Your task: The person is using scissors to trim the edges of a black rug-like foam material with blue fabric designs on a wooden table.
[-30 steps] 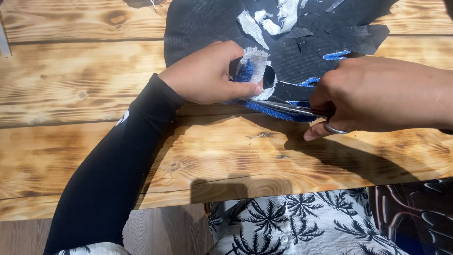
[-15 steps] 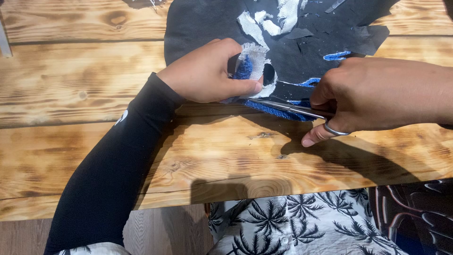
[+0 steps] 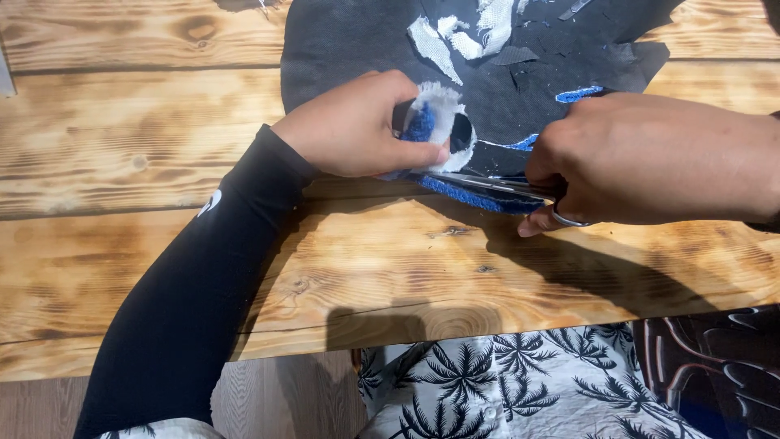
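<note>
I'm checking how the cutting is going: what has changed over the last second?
Very little. The right hand has shifted its fingers slightly on the scissors, whose blades lie along the blue tufted edge. The left hand still pinches up the blue and white flap of the black backing cloth. Cloth, scraps and wooden table are where they were.
</note>
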